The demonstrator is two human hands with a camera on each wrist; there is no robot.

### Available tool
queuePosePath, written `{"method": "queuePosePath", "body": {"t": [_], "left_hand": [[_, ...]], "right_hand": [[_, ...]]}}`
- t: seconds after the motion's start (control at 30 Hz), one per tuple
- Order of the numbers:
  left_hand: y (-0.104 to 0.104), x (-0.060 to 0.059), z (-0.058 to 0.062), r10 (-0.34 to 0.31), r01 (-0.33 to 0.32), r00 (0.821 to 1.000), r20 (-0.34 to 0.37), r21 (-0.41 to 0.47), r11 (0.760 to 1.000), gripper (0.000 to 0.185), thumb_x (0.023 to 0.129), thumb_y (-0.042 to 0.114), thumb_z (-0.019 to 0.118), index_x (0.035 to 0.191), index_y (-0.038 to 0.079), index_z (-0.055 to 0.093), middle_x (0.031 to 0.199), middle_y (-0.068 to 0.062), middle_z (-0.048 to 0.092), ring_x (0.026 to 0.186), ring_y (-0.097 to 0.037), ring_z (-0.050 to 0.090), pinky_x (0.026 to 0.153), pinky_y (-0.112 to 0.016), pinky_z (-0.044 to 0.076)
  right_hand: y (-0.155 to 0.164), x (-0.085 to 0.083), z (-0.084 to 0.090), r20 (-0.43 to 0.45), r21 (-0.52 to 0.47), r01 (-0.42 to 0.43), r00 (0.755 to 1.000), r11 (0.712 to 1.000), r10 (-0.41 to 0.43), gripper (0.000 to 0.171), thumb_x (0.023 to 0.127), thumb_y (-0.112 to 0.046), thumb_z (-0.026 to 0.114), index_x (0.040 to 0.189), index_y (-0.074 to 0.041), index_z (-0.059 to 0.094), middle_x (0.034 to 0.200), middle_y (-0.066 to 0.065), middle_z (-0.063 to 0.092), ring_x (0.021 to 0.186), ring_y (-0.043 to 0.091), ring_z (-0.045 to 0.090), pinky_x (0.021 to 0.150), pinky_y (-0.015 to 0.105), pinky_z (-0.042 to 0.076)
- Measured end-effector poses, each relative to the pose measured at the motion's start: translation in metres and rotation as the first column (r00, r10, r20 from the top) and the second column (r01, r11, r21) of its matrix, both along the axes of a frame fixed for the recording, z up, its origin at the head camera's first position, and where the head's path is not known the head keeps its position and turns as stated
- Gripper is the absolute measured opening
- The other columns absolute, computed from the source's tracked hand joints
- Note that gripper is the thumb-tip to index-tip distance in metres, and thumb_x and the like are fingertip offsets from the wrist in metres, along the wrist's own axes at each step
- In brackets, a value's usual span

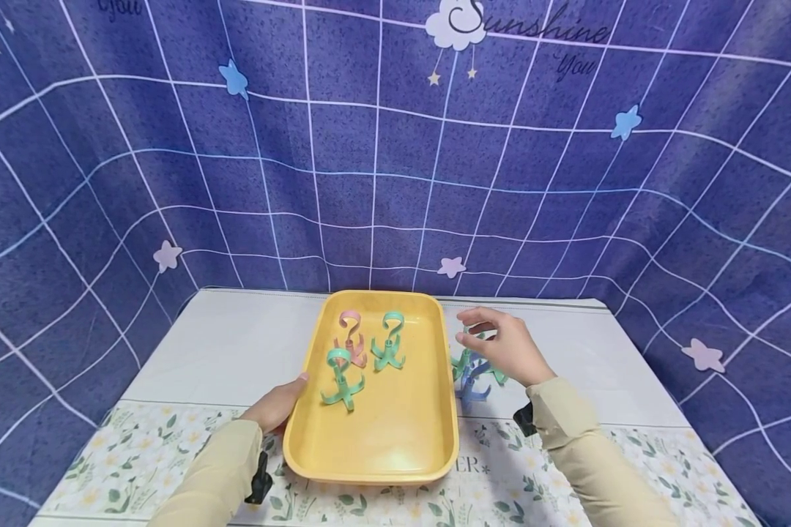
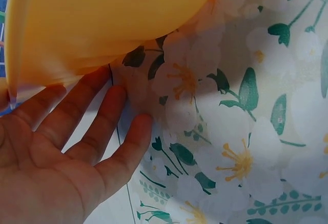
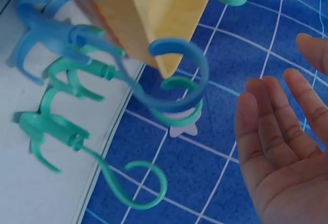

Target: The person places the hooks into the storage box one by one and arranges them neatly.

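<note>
The yellow tray [image 1: 389, 432] stands on the table, with three claw-based hanging hooks inside: a pink hook [image 1: 351, 350], a green hook [image 1: 387, 356] and a nearer green hook [image 1: 344, 394]. My left hand [image 1: 278, 404] holds the tray's left edge, thumb at the rim; in the left wrist view its fingers [image 2: 87, 106] reach beneath the tray. Right of the tray, my right hand [image 1: 504, 345] hovers with loosely bent fingers and nothing between them. Under it stand a blue hook [image 3: 46, 34] and two green hooks, the nearest green hook [image 3: 56, 131] clearest in the right wrist view.
A white cloth with a floral front band [image 1: 165, 446] covers the table. Behind and on both sides hangs a blue gridded curtain [image 1: 343, 190] with stars. The tray's right wall [image 1: 450, 380] lies close beside the blue hook.
</note>
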State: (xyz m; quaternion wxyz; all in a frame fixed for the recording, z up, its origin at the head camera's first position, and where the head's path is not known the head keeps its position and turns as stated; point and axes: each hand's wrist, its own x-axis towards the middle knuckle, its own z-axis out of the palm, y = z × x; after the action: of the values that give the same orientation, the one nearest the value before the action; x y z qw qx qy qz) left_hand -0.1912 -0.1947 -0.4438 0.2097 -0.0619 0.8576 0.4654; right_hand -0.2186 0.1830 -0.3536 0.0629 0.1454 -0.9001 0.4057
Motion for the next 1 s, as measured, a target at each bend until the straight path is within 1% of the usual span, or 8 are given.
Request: {"method": "queuePosePath", "body": {"t": [0.1,0.23,0.33,0.4,0.57,0.63,0.83,1.0], "left_hand": [[0.0,0.0,0.001,-0.007,0.007,1.0,0.001,0.0,1.0,0.067,0.112,0.045,0.019,0.134,-0.008,0.054,0.092,-0.009,0.07,0.078,-0.02,0.068,0.075,-0.036,0.055],[-0.001,0.001,0.002,-0.011,0.011,1.0,-0.005,0.009,1.0,0.066,0.112,0.044,0.02,0.135,-0.008,0.054,0.094,-0.009,0.07,0.08,-0.02,0.068,0.078,-0.037,0.055],[-0.001,0.001,0.001,-0.011,0.011,1.0,-0.007,0.034,0.999,0.066,0.112,0.044,0.02,0.132,-0.008,0.055,0.093,-0.01,0.07,0.079,-0.021,0.069,0.077,-0.038,0.056],[-0.001,0.001,0.0,-0.014,0.015,1.0,-0.012,0.047,0.999,0.065,0.112,0.043,0.02,0.131,-0.009,0.055,0.092,-0.01,0.07,0.079,-0.021,0.069,0.077,-0.038,0.056],[-0.001,0.001,0.0,-0.015,0.016,1.0,-0.012,0.052,0.998,0.065,0.113,0.043,0.02,0.13,-0.008,0.057,0.093,-0.01,0.069,0.078,-0.021,0.069,0.078,-0.038,0.056],[0.0,0.002,0.001,-0.015,0.015,1.0,-0.01,0.051,0.999,0.064,0.113,0.043,0.02,0.13,-0.008,0.056,0.093,-0.01,0.069,0.079,-0.021,0.069,0.078,-0.039,0.056],[0.0,0.002,0.002,-0.013,0.013,1.0,-0.007,0.049,0.999,0.064,0.112,0.042,0.02,0.132,-0.009,0.055,0.095,-0.01,0.069,0.081,-0.021,0.069,0.078,-0.039,0.056],[-0.001,0.001,0.0,-0.013,0.014,1.0,-0.013,0.059,0.998,0.064,0.112,0.041,0.021,0.132,-0.009,0.055,0.095,-0.011,0.069,0.081,-0.021,0.069,0.077,-0.038,0.056]], "right_hand": [[0.008,0.002,-0.002,0.009,0.002,0.016,1.0,1.0,-0.016,0.032,0.093,-0.018,0.076,0.123,-0.01,0.071,0.118,0.01,0.072,0.104,0.028,0.069,0.08,0.039,0.058],[0.016,0.003,-0.006,-0.002,0.008,0.02,1.0,1.0,-0.02,0.031,0.093,-0.017,0.077,0.123,-0.008,0.071,0.117,0.01,0.072,0.103,0.028,0.069,0.078,0.038,0.058],[0.021,0.003,-0.008,-0.012,0.016,0.023,1.0,1.0,-0.023,0.032,0.093,-0.015,0.077,0.122,-0.005,0.071,0.116,0.011,0.072,0.103,0.029,0.069,0.079,0.039,0.058],[0.023,0.003,-0.009,-0.003,0.016,0.03,1.0,0.999,-0.03,0.033,0.093,-0.015,0.077,0.123,-0.004,0.071,0.116,0.011,0.072,0.103,0.029,0.069,0.079,0.04,0.058],[0.028,0.004,-0.011,0.031,0.011,0.042,0.999,0.999,-0.042,0.034,0.093,-0.016,0.077,0.123,-0.004,0.07,0.118,0.013,0.072,0.105,0.029,0.069,0.083,0.043,0.057],[0.03,0.004,-0.012,0.031,0.016,0.043,0.999,0.999,-0.043,0.034,0.093,-0.017,0.076,0.123,-0.004,0.07,0.118,0.015,0.071,0.104,0.029,0.068,0.084,0.044,0.056],[0.036,0.004,-0.017,0.026,0.044,0.053,0.998,0.998,-0.054,0.031,0.093,-0.018,0.076,0.121,-0.005,0.071,0.113,0.011,0.073,0.1,0.027,0.069,0.083,0.046,0.056],[0.04,0.005,-0.022,0.035,0.044,0.052,0.998,0.998,-0.053,0.032,0.094,-0.017,0.076,0.122,-0.003,0.071,0.111,0.009,0.073,0.1,0.028,0.069,0.083,0.046,0.055]]}}
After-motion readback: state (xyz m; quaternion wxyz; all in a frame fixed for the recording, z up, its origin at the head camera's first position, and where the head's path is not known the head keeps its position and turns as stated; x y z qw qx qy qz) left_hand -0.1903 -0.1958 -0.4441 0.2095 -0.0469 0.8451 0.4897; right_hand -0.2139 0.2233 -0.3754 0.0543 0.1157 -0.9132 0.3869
